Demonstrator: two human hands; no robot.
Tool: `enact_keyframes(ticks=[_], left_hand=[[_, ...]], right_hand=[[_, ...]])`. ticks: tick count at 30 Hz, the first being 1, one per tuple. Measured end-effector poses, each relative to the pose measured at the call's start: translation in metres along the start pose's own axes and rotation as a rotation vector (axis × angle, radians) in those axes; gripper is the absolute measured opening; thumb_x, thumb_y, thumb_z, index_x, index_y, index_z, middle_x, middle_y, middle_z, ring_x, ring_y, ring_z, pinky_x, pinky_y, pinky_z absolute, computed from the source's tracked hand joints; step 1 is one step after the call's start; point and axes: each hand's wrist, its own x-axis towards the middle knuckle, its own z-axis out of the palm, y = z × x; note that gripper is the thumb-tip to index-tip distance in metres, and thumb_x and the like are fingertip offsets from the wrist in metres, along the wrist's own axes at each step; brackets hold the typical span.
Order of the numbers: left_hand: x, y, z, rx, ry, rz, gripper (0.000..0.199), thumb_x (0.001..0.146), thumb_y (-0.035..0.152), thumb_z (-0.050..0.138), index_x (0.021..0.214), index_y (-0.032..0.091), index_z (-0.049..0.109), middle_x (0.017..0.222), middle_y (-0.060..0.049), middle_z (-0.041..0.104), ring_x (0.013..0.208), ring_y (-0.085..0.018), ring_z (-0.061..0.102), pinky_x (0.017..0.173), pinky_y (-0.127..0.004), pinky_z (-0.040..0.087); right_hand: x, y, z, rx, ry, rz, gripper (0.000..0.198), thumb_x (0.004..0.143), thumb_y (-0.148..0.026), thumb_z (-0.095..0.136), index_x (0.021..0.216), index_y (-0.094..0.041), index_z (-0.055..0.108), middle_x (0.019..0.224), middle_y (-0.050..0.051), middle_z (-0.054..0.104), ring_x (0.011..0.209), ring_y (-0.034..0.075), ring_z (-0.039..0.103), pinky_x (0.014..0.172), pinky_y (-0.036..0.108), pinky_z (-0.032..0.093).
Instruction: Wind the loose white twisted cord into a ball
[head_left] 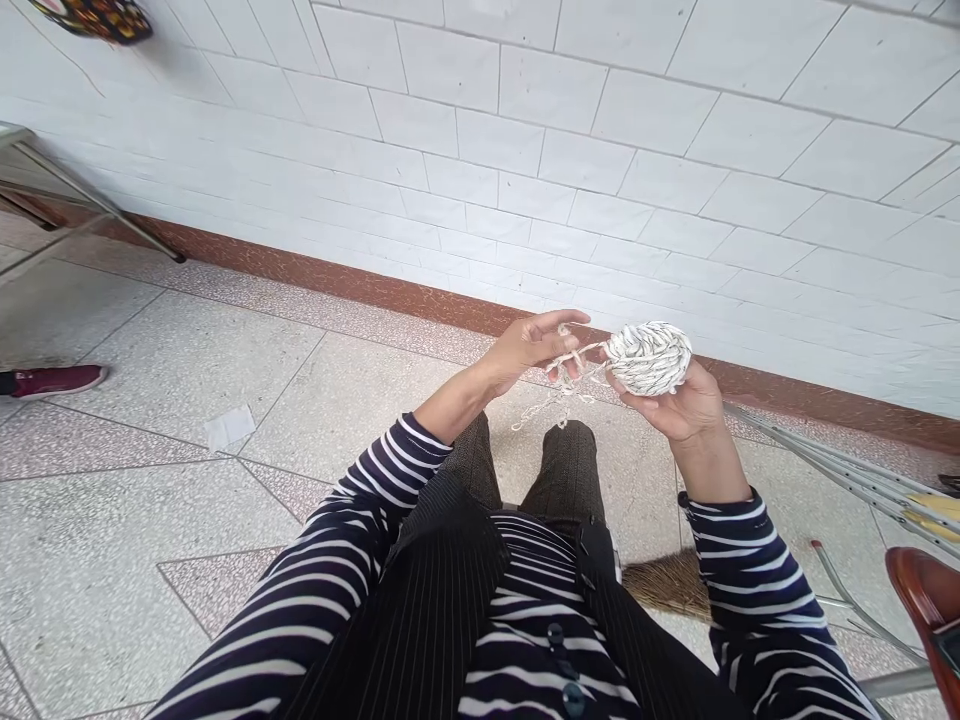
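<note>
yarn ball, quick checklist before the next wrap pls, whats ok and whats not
1. Ball seated in the hand: the yarn ball rests on the right hand, fingers under it. Ok.
2. Strand held: the left hand pinches the strand beside the ball. Ok.
3. Strand tension between the hands: short run, looks a bit slack. Cannot tell.
4. Loose tail: the yarn loops dangle below the hands in a small tangle. Not ok.
5. Tail clear of the floor: it hangs over the knees; its end is too thin to trace. Cannot tell.
6. Space around the hands: only the tiled wall behind. Ok.
</note>
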Motion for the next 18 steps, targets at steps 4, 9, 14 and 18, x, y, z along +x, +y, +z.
enact_keyframes(ticks=[4, 9, 14, 18], left_hand=[[0.002, -0.001, -0.008, 0.258, -0.116, -0.001, 0.04, 0.085, 0.039, 0.078, 0.121, 0.022, 0.077, 0.071, -0.004, 0.073, 0.057, -0.014, 0.066, 0.058, -0.027, 0.05], [0.002, -0.002, -0.019, 0.62, 0.117, 0.258, 0.021, 0.088, 0.021, 0.065, 0.099, 0.024, 0.082, 0.096, -0.006, 0.079, 0.083, -0.019, 0.073, 0.077, -0.031, 0.056], [-0.003, -0.003, -0.015, 0.789, 0.15, 0.413, 0.028, 0.091, 0.018, 0.06, 0.107, 0.027, 0.08, 0.121, -0.007, 0.075, 0.108, -0.022, 0.072, 0.088, -0.032, 0.056], [-0.004, -0.01, -0.012, 0.923, 0.108, 0.381, 0.022, 0.095, 0.026, 0.06, 0.105, 0.024, 0.079, 0.11, -0.008, 0.078, 0.102, -0.023, 0.072, 0.086, -0.033, 0.054]], right_hand=[[0.0, 0.003, -0.004, -0.013, 0.026, -0.023, 0.042, 0.066, -0.034, 0.074, 0.108, -0.031, 0.069, 0.11, 0.005, 0.075, 0.091, 0.024, 0.068, 0.047, 0.025, 0.048], [-0.002, 0.01, -0.008, 0.006, 0.023, 0.025, 0.043, 0.06, -0.026, 0.075, 0.103, -0.03, 0.07, 0.111, 0.004, 0.075, 0.096, 0.025, 0.069, 0.062, 0.037, 0.061], [0.001, 0.014, -0.004, 0.061, 0.053, 0.05, 0.046, 0.059, -0.026, 0.073, 0.104, -0.029, 0.07, 0.117, 0.004, 0.076, 0.1, 0.027, 0.07, 0.059, 0.035, 0.06], [0.005, 0.015, -0.005, 0.058, -0.011, 0.056, 0.048, 0.064, -0.033, 0.072, 0.112, -0.028, 0.068, 0.118, 0.007, 0.076, 0.095, 0.026, 0.07, 0.044, 0.022, 0.043]])
